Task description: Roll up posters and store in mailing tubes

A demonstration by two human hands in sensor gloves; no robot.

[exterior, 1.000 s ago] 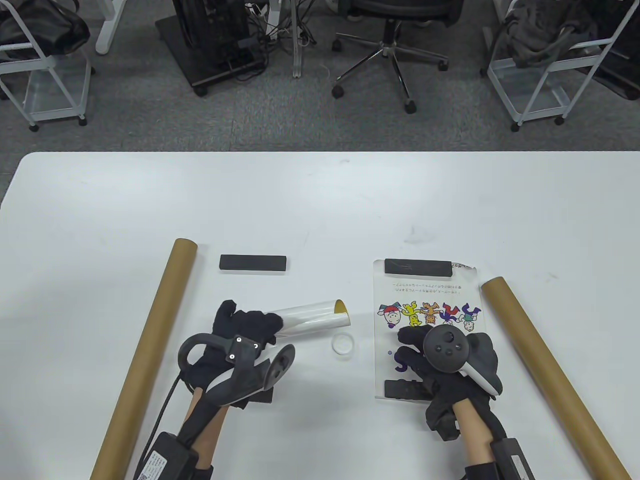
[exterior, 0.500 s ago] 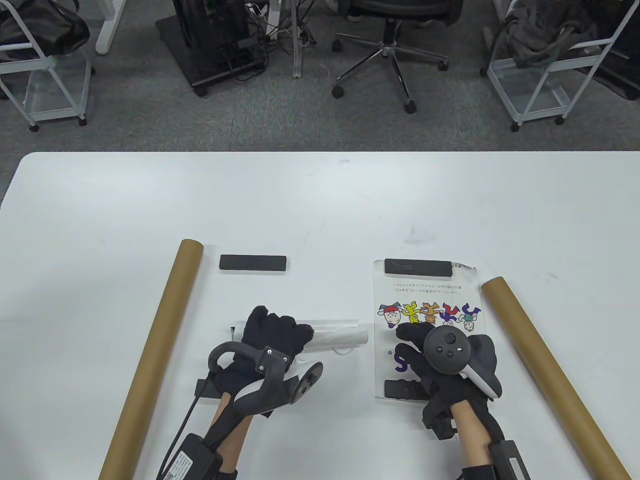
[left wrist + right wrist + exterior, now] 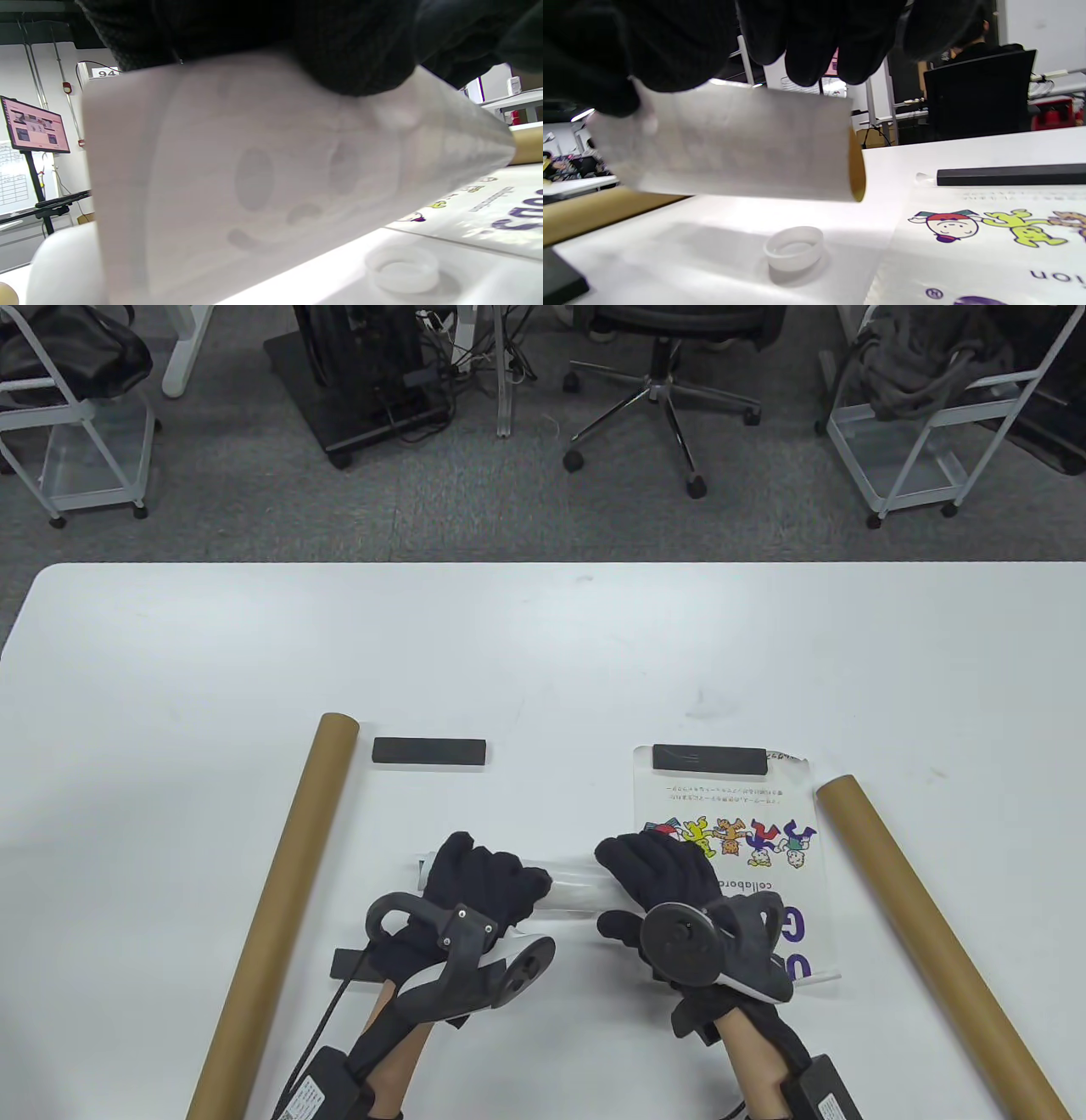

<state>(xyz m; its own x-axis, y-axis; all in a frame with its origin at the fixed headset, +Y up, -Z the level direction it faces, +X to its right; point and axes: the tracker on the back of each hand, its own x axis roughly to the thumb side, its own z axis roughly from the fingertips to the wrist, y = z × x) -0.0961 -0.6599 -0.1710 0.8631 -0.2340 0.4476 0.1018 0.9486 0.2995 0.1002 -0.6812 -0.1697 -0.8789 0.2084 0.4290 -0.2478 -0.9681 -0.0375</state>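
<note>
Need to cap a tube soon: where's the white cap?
On the table under the rolled poster, between both hands; the right wrist view shows the cap beside the flat poster.

Lighting and picture quality: bright, even, overhead.

We record soft glare across the white table (image 3: 543,645) and short faint shadows under the hands. In our wrist views the rolled poster (image 3: 263,178) is blurred and near, the gloved fingers (image 3: 814,38) underexposed, the plastic cap (image 3: 794,246) in softer focus.
</note>
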